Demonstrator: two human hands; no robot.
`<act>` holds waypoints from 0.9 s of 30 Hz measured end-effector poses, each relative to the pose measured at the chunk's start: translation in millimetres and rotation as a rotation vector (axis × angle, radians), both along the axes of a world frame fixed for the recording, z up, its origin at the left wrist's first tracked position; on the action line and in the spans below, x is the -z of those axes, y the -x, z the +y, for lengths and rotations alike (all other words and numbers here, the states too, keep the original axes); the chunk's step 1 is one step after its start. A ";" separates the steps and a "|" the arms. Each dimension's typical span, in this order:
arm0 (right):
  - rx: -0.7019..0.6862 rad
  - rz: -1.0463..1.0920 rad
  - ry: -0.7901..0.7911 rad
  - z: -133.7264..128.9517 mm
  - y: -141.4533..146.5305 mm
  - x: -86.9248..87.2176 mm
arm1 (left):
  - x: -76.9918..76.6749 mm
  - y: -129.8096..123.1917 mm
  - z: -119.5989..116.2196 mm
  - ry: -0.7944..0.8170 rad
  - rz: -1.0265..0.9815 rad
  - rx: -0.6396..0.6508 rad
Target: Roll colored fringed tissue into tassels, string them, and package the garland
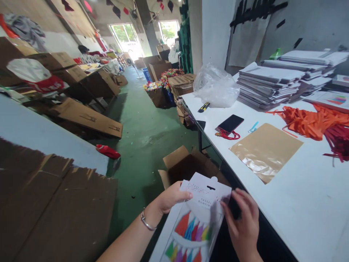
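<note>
Low in the middle is a white printed tassel bunting packet (201,207), tilted, with a hang hole, a small rounded tab at its top edge and a picture of coloured tassels. My left hand (176,196) grips its upper left edge, thumb on the front, a silver bangle on the wrist. At the upper right edge my right hand (244,218) has its fingers bent around the side, touching the packet. Beneath the packet's top, on the floor, stands an open cardboard box (177,160). A flat gold-brown shiny sheet (269,149) lies on the white table to the right.
On the white table (308,196) are a phone (231,123) with a red cord, a cutter knife (204,107), a clear plastic bag (215,87), stacked white card packs (269,83) and orange tassels (311,122). Cardboard boxes (89,118) line the left side of the green floor.
</note>
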State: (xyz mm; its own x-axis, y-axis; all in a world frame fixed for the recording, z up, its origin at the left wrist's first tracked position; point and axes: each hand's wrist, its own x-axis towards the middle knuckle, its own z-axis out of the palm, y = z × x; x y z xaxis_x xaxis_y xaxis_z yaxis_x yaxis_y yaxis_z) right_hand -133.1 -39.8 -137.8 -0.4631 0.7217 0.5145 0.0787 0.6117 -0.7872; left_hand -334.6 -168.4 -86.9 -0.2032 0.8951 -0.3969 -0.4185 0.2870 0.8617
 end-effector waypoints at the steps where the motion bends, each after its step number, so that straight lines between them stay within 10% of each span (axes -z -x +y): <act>1: -0.010 -0.027 -0.152 -0.7 0.9 -1.4 | 0.7 -4.9 1.5 -0.009 -0.030 -0.002; 9: -0.324 -0.098 -0.133 2.6 24.9 -15.3 | 7.7 -18.8 -3.3 -0.097 -0.257 -0.030; 15: -0.246 -0.086 0.004 -3.4 17.6 -14.8 | 12.2 -14.5 -16.9 -0.072 -0.254 -0.049; 19: -0.055 -0.111 0.183 0.3 7.0 13.4 | 0.8 8.1 -34.0 0.001 -0.101 -0.199; 23: -0.181 -0.230 0.252 2.4 9.3 47.5 | -22.9 16.0 -46.1 0.006 0.090 -0.320; 27: -0.282 -0.296 0.287 -13.4 4.4 38.2 | -38.8 -19.6 -43.9 -0.001 0.426 -0.256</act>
State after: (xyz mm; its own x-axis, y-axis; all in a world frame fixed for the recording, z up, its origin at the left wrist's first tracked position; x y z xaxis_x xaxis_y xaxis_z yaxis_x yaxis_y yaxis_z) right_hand -137.5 -53.3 -176.0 -0.7564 0.6409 0.1308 0.1869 0.4033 -0.8958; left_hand -314.9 -212.3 -48.1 -0.5608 0.7953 -0.2301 -0.0859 0.2205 0.9716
